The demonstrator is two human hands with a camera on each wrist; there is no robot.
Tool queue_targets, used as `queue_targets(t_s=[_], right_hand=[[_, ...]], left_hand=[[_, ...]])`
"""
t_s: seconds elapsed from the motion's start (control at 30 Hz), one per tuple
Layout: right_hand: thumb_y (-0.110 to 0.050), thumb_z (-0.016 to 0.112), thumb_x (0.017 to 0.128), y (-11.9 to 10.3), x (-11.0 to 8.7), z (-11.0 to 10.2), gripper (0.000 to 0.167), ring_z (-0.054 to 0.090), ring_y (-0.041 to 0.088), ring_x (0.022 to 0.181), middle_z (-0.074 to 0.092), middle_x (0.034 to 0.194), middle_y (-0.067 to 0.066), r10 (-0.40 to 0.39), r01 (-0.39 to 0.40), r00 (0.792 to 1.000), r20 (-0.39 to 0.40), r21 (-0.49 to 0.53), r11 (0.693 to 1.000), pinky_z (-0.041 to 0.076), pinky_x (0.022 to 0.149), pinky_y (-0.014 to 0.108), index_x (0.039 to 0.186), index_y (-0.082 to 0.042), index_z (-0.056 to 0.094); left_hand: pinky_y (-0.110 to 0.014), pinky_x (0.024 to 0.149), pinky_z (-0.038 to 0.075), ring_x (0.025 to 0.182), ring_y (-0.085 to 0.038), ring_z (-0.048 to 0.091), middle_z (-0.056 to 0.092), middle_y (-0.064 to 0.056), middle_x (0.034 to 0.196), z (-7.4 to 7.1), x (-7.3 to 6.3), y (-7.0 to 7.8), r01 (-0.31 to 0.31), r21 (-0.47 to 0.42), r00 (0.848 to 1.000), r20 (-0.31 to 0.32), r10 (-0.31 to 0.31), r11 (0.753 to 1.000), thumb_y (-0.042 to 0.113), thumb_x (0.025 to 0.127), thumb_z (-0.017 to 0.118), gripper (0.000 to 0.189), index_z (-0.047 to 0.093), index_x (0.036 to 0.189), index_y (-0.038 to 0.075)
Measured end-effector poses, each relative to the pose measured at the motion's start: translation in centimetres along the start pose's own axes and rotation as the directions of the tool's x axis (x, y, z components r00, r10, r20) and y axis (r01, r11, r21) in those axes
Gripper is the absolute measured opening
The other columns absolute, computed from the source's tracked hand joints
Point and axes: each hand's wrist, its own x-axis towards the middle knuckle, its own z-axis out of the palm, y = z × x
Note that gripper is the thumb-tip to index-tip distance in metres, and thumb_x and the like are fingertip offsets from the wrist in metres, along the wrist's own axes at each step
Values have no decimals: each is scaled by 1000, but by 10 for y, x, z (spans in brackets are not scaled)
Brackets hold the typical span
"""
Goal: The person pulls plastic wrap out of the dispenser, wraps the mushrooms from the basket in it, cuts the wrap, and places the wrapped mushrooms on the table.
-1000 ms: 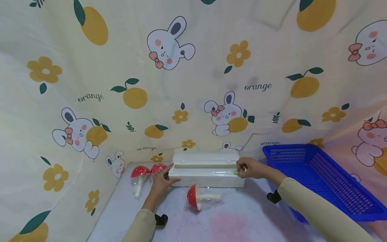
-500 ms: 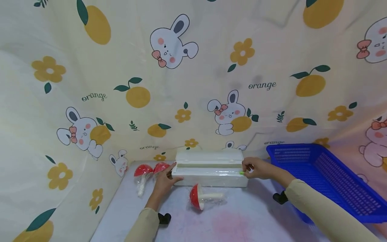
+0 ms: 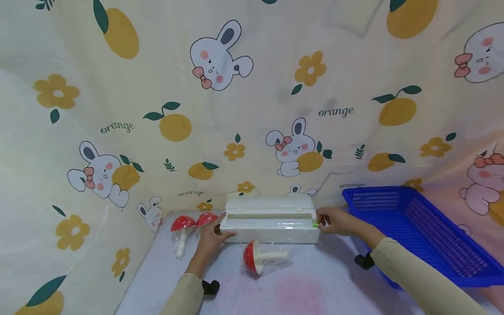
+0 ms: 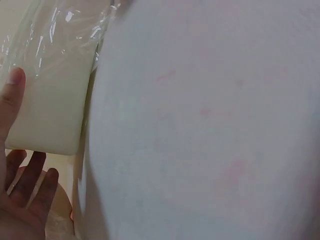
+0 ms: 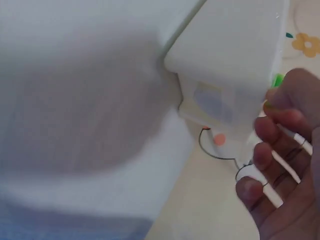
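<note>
A long white cling film dispenser (image 3: 271,236) stands at the back of the table with its lid raised. Clear film (image 4: 60,35) lies across its top and hangs over the front. My left hand (image 3: 211,239) grips the dispenser's left end, thumb on the front and fingers around the end. At the right end, my right hand (image 3: 337,221) pinches a small green slide cutter (image 3: 315,224) between thumb and forefinger; its other fingers are loosely bent in the right wrist view. In front of the dispenser lies a red-capped toy mushroom (image 3: 252,258) with a white stem, wrapped in clear film.
Two more red-capped mushrooms (image 3: 182,224) lie behind my left hand, one partly hidden. A blue perforated plastic basket (image 3: 453,280) stands at the right, beside my right forearm. A patterned cloth (image 3: 244,131) hangs behind the table.
My right hand has slid the green cutter a short way right, to the dispenser's right end. My left hand keeps its hold. The head view has shifted slightly.
</note>
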Motion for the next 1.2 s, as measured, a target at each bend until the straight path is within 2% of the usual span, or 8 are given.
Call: queue_targets(t_s=[0.1,0.2,0.43,0.67,0.9,1.03,1.1,1.2], right_hand=[[-7,77,95,-8,-1,2,16,57,19,83,60,89,-4,69,-69,998,-2,-47,997,49,67,27,98,-15,64],[-13,77,97,-16,-4,5,12,58,18,83,62,91,-4,108,-113,993,-50,-127,985,50,68,29,101,-17,67],[-32,86,94,-32,-6,22,20,63,23,88,64,98,-2,30,-77,980,-197,-232,970,53,71,32,101,-21,71],[-26,89,91,-33,-6,36,20,61,16,89,62,99,-4,-35,-31,964,-265,-242,970,56,74,35,96,-23,71],[-19,87,92,-32,-7,45,20,58,12,90,59,99,-7,-65,-17,948,-312,-255,967,56,73,34,89,-26,69],[-16,89,90,-37,-8,49,24,57,15,96,59,105,-6,-111,1,930,-352,-299,954,57,77,35,89,-28,68],[-13,90,89,-42,-10,51,26,57,16,99,59,106,-5,-156,31,914,-376,-319,947,57,78,36,88,-27,67],[-7,88,87,-48,-14,53,30,58,17,98,59,103,-7,-222,92,891,-397,-321,943,57,77,36,89,-25,65]], left_hand=[[-49,114,50,139,-32,59,57,-11,157,-2,-3,1,10,-10,1000,11,-10,1000,36,86,91,90,47,164,26],[-50,115,49,142,-33,57,56,-11,159,-2,-2,2,6,3,1000,23,-6,1000,37,87,90,91,45,165,25],[-53,117,46,145,-35,54,51,-11,162,-5,-7,8,25,18,999,22,-25,1000,34,90,89,90,43,166,26],[-62,120,40,151,-40,42,46,-14,164,-1,-16,15,-8,77,1000,-19,10,997,36,90,88,79,51,159,24],[-67,117,40,145,-41,40,48,-16,152,2,-23,15,-121,142,987,-84,133,982,30,89,90,52,66,135,21],[-64,111,38,135,-38,43,54,-14,139,2,-29,16,-215,247,962,-115,248,945,24,87,92,36,74,117,22],[-62,108,35,132,-37,45,58,-12,135,0,-33,18,-261,291,947,-107,302,920,22,86,92,30,77,112,23],[-63,109,31,131,-36,45,62,-8,131,-4,-39,22,-302,330,936,-73,343,894,21,87,91,26,79,110,26]])
